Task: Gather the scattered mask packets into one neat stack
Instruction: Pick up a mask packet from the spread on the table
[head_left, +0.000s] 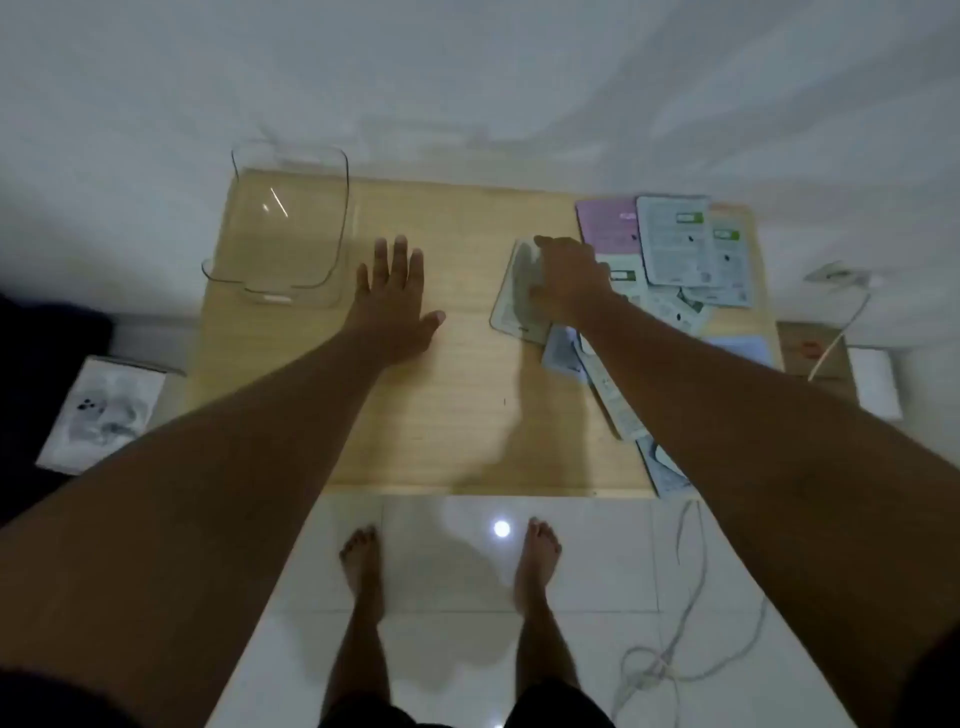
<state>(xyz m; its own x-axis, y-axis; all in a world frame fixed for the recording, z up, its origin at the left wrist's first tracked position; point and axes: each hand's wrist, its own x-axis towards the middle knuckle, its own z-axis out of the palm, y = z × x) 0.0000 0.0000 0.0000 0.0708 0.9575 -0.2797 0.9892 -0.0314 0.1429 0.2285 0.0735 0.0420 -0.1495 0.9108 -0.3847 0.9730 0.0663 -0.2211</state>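
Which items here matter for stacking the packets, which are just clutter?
Job: scattered mask packets; pale packet under right hand; left hand, flat on wooden table.
Clutter: clear plastic container; white cable; white box on floor.

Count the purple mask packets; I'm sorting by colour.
1: the purple packet lies at the table's far side, partly under a white packet; more may be hidden beneath others.

You're in a home room: bare feet (363, 566) on glossy white floor tiles (597, 551), a low wooden desk (441, 395), a charger cable (685, 613) trailing
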